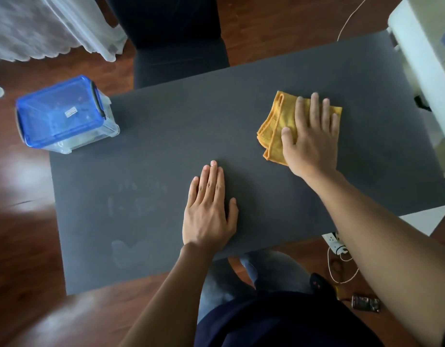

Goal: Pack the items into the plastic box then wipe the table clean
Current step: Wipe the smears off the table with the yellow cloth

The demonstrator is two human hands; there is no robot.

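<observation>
Wiping looks to be the stage I am in: my right hand [312, 136] is pressing the folded yellow cloth [275, 126] flat on the far right part of the desk [166, 136], fingers straight and grasping nothing. My left hand [208, 211] is resting flat near the front edge, fingers released. Packing seems done, since the plastic box [63, 116] is sitting lidded at the far left corner; I cannot tell its contents through the blue lid. Pale smudges [131, 204] on the near left are remaining.
</observation>
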